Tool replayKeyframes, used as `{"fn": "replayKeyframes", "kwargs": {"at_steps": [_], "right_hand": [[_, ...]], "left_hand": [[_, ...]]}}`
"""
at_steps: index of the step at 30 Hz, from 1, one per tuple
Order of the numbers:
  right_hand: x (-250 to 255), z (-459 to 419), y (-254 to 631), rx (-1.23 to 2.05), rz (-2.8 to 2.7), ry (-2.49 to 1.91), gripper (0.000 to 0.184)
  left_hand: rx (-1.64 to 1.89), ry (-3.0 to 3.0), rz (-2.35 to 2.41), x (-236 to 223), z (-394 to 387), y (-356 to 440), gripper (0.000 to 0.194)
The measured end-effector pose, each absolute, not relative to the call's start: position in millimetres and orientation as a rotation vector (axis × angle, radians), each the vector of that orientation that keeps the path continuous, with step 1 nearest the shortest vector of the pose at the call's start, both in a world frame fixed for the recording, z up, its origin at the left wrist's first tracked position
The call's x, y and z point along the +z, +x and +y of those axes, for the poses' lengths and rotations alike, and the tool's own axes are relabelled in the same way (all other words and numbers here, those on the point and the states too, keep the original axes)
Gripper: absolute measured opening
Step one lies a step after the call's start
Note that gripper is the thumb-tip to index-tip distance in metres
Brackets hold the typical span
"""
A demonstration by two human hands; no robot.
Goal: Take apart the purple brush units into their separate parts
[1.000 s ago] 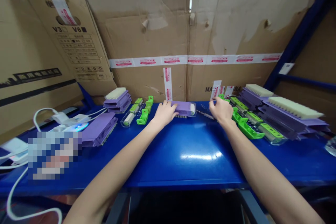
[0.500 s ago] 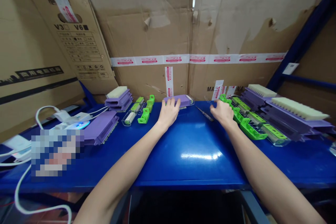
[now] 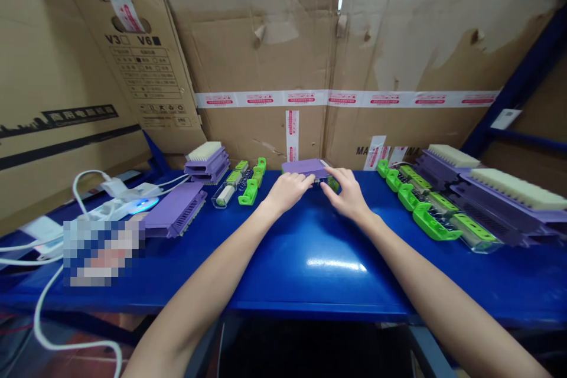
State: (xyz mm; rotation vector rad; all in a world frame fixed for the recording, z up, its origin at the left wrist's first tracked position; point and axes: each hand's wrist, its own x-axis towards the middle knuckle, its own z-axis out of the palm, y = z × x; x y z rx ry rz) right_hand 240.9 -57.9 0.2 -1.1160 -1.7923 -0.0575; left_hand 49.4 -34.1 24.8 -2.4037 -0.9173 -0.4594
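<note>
At the back middle of the table lies a purple plastic brush housing (image 3: pixel 305 167), with pale bristles partly showing along its lower front edge. My left hand (image 3: pixel 287 194) has its fingers curled over the housing's front side, gripping it. At the right end, my right hand (image 3: pixel 349 192) holds the same housing between thumb and forefinger. Something green and clear shows at that end, between the right fingers; its kind is too small to make out. The screwdriver seen earlier does not show.
Green and clear parts with springs stand in a left row (image 3: pixel 248 189) and a right row (image 3: pixel 427 221). Purple brush housings are stacked left (image 3: pixel 206 168) and right (image 3: pixel 500 212). A power strip (image 3: pixel 110 207) with white cables lies left. Cardboard (image 3: pixel 266 59) walls the back.
My right hand has moved left from beside the right row of green parts to the housing's right end. My left hand has curled its fingers on the housing. The view has shifted slightly.
</note>
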Motion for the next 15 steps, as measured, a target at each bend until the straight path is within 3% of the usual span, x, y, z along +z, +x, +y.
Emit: {"fn": "replayKeyframes", "kwargs": {"at_steps": [4, 8, 15], "right_hand": [[4, -55, 244, 0.445, -1.462, -1.227, 0.045], [9, -56, 244, 1.023, -1.257, -1.153, 0.036], [11, -62, 243, 1.382, -1.085, -1.028, 0.032]], "left_hand": [[-0.492, -2.373, -1.018, 28, -34, 42, 0.029], [-0.473, -2.419, -1.034, 31, -35, 39, 0.028], [-0.491, -2.4, -0.985, 31, -35, 37, 0.028]]}}
